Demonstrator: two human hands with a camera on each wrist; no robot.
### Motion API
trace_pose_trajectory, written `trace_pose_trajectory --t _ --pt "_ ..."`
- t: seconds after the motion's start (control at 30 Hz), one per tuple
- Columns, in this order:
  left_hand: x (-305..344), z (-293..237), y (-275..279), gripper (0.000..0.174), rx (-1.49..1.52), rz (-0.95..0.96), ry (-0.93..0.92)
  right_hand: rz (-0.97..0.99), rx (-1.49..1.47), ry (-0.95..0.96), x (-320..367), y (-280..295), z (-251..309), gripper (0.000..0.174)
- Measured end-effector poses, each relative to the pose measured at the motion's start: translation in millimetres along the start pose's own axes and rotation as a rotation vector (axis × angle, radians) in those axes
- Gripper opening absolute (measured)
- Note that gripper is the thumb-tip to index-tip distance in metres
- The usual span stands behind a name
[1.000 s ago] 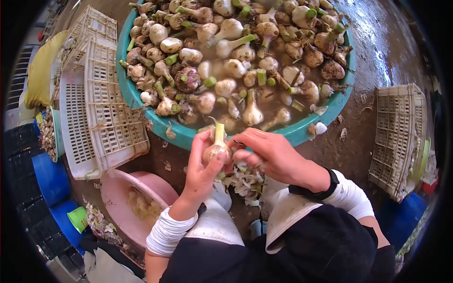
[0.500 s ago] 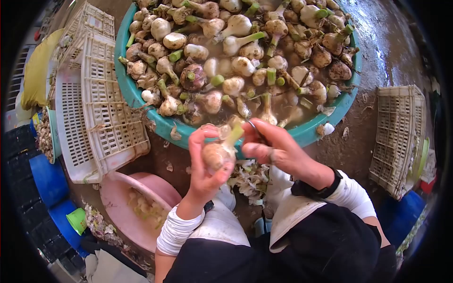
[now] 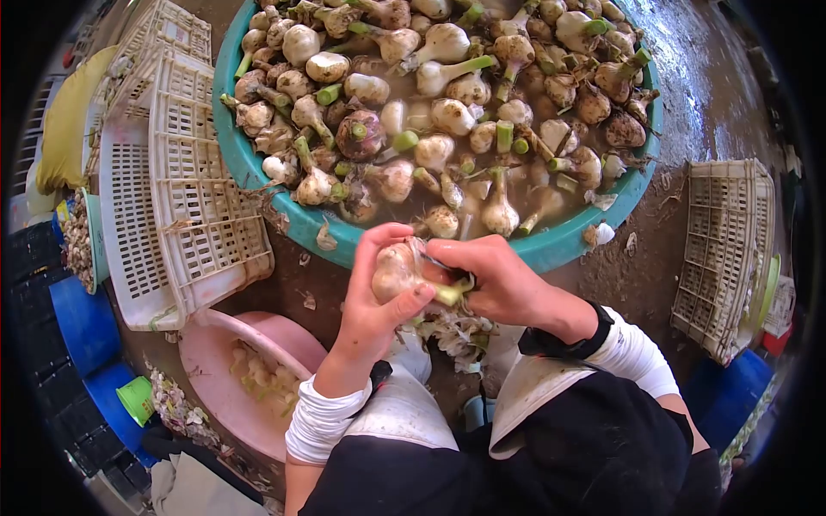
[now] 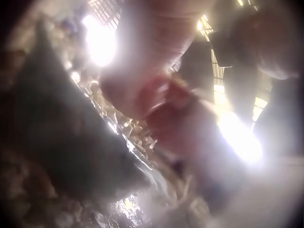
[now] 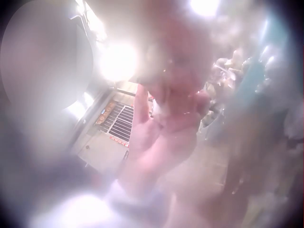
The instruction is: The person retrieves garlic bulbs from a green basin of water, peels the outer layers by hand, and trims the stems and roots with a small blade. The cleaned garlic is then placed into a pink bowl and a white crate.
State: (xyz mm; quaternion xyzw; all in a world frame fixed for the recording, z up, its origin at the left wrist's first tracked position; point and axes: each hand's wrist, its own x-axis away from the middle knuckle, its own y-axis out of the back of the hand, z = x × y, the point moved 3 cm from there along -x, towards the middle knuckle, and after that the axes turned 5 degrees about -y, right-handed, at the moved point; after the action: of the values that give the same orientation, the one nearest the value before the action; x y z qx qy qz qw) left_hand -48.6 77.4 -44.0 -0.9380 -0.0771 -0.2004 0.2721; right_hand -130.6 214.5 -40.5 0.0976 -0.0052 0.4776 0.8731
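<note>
Head view: I observe the left hand (image 3: 366, 288) gripping a garlic bulb (image 3: 397, 272); the right hand (image 3: 508, 282) works against it, its exact hold I cannot tell. Teal tub (image 3: 555, 252) beyond.

no readable text, labels or numbers (wrist views blurred)
</note>
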Motion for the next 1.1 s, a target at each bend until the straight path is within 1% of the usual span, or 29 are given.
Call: trace_pose_trajectory --t 0.03,0.07,0.1,0.13,0.17,0.2,0.27,0.3,0.33,0.37,0.4,0.43,0.47,0.53,0.57,0.63,0.67,0.73,0.77,0.83,0.87,0.93,0.97,1.03,1.07,1.1 --pt "0.1 -0.4 -0.7 0.044 -0.020 0.010 -0.105 0.034 -0.150 -0.070 -1.7 1.4 10.8 0.029" --pt "1.8 0.2 0.0 0.049 -0.039 0.018 -0.207 0.033 -0.154 -0.074 -2.2 2.8 8.7 0.029" --pt "0.5 6.8 7.8 0.048 -0.096 0.032 -0.267 0.139 -0.279 -0.098 -3.9 4.2 5.0 0.025" --pt "2.8 3.2 7.8 0.048 -0.095 0.031 -0.266 0.245 -0.401 -0.118 -5.0 4.8 2.7 0.022" --pt "4.7 0.1 5.4 0.047 -0.023 0.042 -0.152 0.265 -0.584 -0.145 -5.1 5.2 1.6 0.019" --pt "6.2 0.2 3.7 0.045 0.049 0.055 -0.038 0.264 -0.584 -0.146 -4.1 4.9 1.8 0.019" --pt "7.3 1.5 5.7 0.043 0.051 0.074 -0.039 0.224 -0.627 -0.173 -3.8 5.6 1.1 0.019" --pt "8.1 4.5 8.5 0.043 0.070 0.077 0.024 0.245 -0.733 -0.202 -2.4 5.3 -1.2 0.019" --pt "9.0 7.3 9.9 0.042 0.089 0.080 0.088 0.246 -0.734 -0.203 -3.2 5.1 4.8 0.019" --pt "9.0 5.9 7.4 0.042 0.089 0.079 0.088 0.183 -0.711 -0.266 -5.0 6.7 13.9 0.024" --pt "8.3 3.1 3.5 0.043 0.132 0.045 0.089 0.119 -0.688 -0.327 -6.1 8.5 17.8 0.035" --pt "7.8 1.5 1.8 0.044 0.174 0.012 0.090 0.082 -0.553 -0.184 -7.9 8.5 12.3 0.038" --pt "7.6 2.6 3.1 0.044 0.174 0.012 0.091 0.081 -0.553 -0.184 -4.7 11.9 10.1 0.038" --pt "6.7 4.2 6.5 0.045 0.192 0.024 0.038 0.100 -0.358 -0.243 -1.4 18.4 10.7 0.032" --pt "6.2 4.3 4.2 0.045 0.192 0.024 0.037 0.101 -0.358 -0.243 -0.9 18.0 10.6 0.032" --pt "5.3 4.4 1.1 0.046 0.179 -0.099 0.026 -0.008 -0.197 -0.245 1.4 18.6 10.0 0.031" --pt "5.4 4.5 1.3 0.046 0.178 -0.099 0.025 -0.008 -0.197 -0.244 1.7 16.5 9.5 0.031" --pt "5.3 5.0 0.8 0.045 0.263 -0.049 0.001 -0.057 -0.353 -0.200 1.4 12.3 7.5 0.032" --pt "5.1 6.2 1.7 0.045 0.262 -0.049 0.000 -0.056 -0.353 -0.199 2.5 9.6 4.6 0.032" --pt "5.3 8.5 4.4 0.045 0.269 -0.071 0.000 -0.142 -0.190 -0.078 3.5 7.4 1.5 0.034" --pt "5.1 7.5 3.3 0.045 0.269 -0.072 0.000 -0.141 -0.191 -0.078 3.1 6.3 -0.7 0.034" --pt "4.1 3.4 -1.7 0.048 0.188 -0.042 -0.050 -0.139 -0.262 -0.140 1.9 5.1 -2.4 0.036" --pt "4.1 3.5 -2.9 0.048 0.188 -0.041 -0.050 -0.139 -0.262 -0.140 1.9 7.5 4.5 0.036" --pt "4.1 2.2 -2.4 0.048 0.144 -0.103 -0.089 -0.049 -0.245 -0.306 1.2 10.7 19.6 0.037" --pt "4.3 3.1 -1.0 0.048 0.143 -0.105 -0.092 -0.047 -0.244 -0.304 -0.2 9.6 20.0 0.037" --pt "4.1 5.1 0.5 0.047 0.151 -0.075 -0.104 -0.100 -0.301 -0.281 -1.4 9.9 20.2 0.038"
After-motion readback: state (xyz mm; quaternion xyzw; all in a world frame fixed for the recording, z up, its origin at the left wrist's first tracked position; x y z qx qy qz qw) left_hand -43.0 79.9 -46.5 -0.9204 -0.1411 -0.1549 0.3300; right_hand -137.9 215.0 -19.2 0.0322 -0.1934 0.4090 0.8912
